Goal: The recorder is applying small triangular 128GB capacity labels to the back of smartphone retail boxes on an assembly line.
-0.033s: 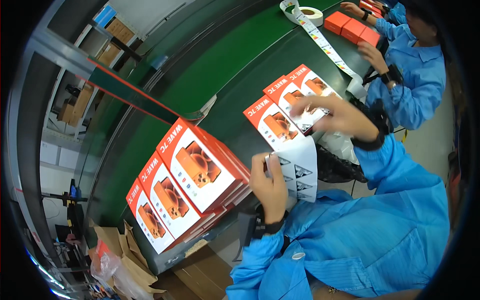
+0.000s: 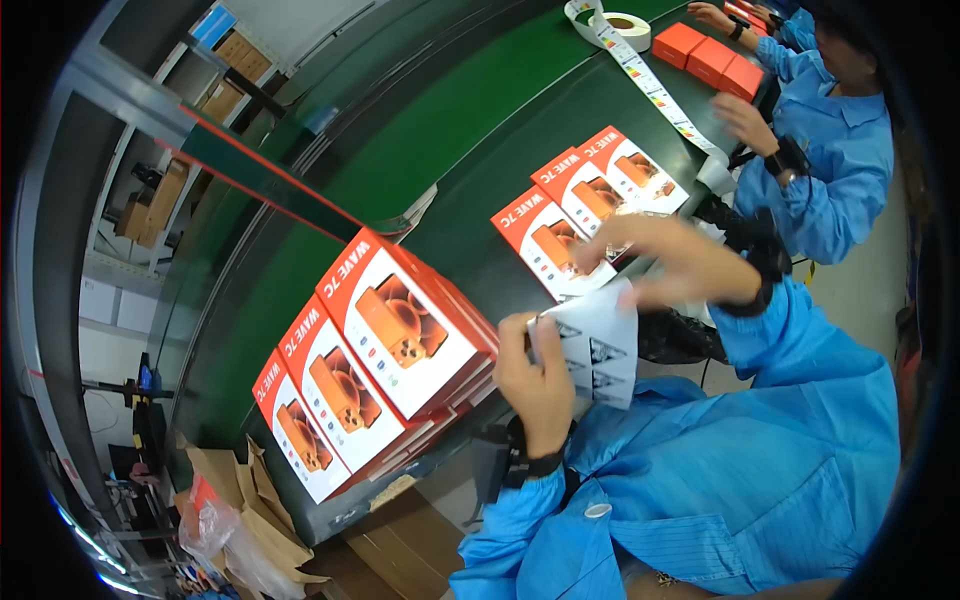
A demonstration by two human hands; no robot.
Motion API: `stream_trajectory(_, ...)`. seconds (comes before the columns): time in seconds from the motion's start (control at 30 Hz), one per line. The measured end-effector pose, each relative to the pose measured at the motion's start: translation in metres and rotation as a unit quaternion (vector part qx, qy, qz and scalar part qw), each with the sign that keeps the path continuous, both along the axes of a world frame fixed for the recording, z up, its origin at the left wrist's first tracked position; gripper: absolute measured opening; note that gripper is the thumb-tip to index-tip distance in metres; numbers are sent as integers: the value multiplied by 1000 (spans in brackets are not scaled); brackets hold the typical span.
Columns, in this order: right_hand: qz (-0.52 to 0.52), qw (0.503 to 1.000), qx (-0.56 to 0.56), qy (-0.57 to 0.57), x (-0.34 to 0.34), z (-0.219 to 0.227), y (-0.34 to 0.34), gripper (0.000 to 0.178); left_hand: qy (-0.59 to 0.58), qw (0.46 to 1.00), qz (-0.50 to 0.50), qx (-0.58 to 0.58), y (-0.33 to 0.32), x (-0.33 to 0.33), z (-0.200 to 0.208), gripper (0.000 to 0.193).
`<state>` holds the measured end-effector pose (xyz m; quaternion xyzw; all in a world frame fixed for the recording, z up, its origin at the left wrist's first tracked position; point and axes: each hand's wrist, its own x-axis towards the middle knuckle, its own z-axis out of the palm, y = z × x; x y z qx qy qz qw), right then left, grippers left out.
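My left hand [image 2: 537, 385] pinches a white sheet of stickers [image 2: 605, 350] with black triangular marks, by its left edge between thumb and fingers. My right hand [image 2: 690, 262], smeared by motion, hovers over the near ends of the flat boxes, beside the sheet's upper right corner. Whether its fingers grip anything I cannot tell. Under and beyond it lie three red-and-white phone boxes in a slanted row: the left box [image 2: 540, 232], the middle box [image 2: 583, 190] and the right box [image 2: 635, 165]. My right hand partly covers the left and middle boxes.
Stacked phone boxes [image 2: 400, 330] stand at the left on the green work surface [image 2: 450, 210]. A label roll [image 2: 625, 32] trails a long strip [image 2: 655, 95] at the far right. There a co-worker's hand [image 2: 742, 120] is near orange-red boxes [image 2: 705, 60]. An open carton [image 2: 235, 490] is at lower left.
My right hand has moved down and slightly left, closer to the sheet. The sheet is tilted a little differently in my left hand, showing its black triangles more fully.
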<state>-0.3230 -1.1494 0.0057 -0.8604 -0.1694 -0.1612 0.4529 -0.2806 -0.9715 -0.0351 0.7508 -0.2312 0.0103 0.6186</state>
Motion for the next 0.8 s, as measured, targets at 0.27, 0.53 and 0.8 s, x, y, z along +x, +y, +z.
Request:
stream_trajectory(0.27,94,988,-120,7,32,23,103,20,31,997,63,40,106,-10,34,20)
stream_trajectory(0.53,141,952,-194,-193,55,22,200,23,-4,985,172,-17,163,-14,29,25)
stream_trajectory(0.8,318,902,270,107,86,41,231,10,112,959,218,-139,227,-1,3,30)
